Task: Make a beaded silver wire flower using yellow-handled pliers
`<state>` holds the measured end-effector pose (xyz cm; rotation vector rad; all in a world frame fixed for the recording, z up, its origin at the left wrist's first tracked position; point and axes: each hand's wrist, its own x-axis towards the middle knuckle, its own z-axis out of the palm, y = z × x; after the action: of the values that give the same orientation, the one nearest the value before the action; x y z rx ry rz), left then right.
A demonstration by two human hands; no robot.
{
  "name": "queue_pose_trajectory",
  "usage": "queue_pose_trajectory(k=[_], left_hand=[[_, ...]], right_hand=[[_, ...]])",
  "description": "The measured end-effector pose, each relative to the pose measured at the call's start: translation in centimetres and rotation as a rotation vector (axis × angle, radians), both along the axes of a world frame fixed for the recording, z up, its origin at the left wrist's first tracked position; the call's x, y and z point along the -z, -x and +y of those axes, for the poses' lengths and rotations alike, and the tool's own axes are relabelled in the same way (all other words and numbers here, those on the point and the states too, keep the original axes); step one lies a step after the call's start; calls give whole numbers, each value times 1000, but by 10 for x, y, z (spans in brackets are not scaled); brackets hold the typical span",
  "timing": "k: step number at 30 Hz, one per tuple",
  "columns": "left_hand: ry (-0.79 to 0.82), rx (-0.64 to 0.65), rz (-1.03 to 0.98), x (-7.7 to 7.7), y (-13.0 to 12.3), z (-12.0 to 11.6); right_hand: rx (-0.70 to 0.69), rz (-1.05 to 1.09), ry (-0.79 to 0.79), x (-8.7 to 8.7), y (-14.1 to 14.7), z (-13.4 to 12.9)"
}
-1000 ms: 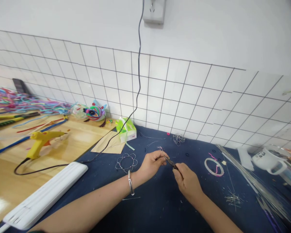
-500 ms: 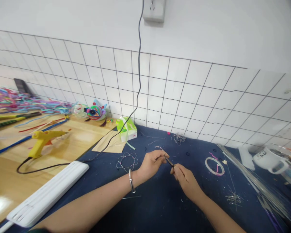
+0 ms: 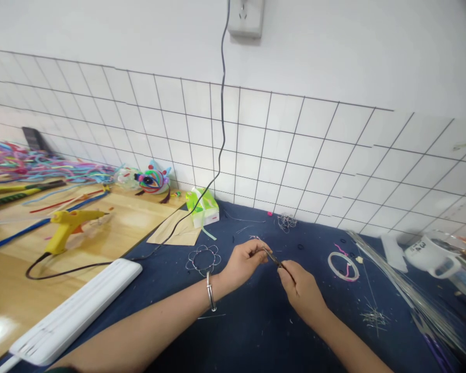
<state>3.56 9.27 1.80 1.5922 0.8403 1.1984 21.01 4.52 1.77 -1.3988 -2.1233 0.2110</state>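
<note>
My right hand is wrapped round the handles of dark pliers, whose jaws point up and left. The jaws reach the fingertips of my left hand, which are pinched together. A thin piece of wire shows just beyond those fingers; most of it is hidden by them. Left of my left wrist, a flower-shaped wire ring lies on the dark blue cloth. A short straight wire rests below my left wrist.
A white power strip and a yellow glue gun lie at left. Tangled wire sits near the wall. A white ring, cut wire bits, a bundle of long wires and a white mug are at right.
My right hand has shifted slightly right and turned, with the pliers still in it. My left hand stays nearly in place, and less wire shows beyond its fingers.
</note>
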Motion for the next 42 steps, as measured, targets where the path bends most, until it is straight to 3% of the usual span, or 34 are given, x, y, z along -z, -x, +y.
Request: queue_pose_trajectory(k=[6, 10, 17, 22, 35, 42], left_hand=[[55, -14, -58, 1, -2, -1], [106, 8, -137, 2, -4, -1], [131, 34, -296, 3, -4, -2], [128, 50, -284, 2, -4, -3], [118, 226, -224, 3, 2, 2], [135, 126, -203, 6, 1, 4]], right_hand=[[94, -302, -353, 6, -4, 1], [127, -422, -446, 4, -7, 2], [99, -479, -470, 0, -12, 6], [91, -411, -472, 0, -15, 8], [-5, -519, -510, -13, -25, 13], [18, -593, -518, -10, -25, 13]])
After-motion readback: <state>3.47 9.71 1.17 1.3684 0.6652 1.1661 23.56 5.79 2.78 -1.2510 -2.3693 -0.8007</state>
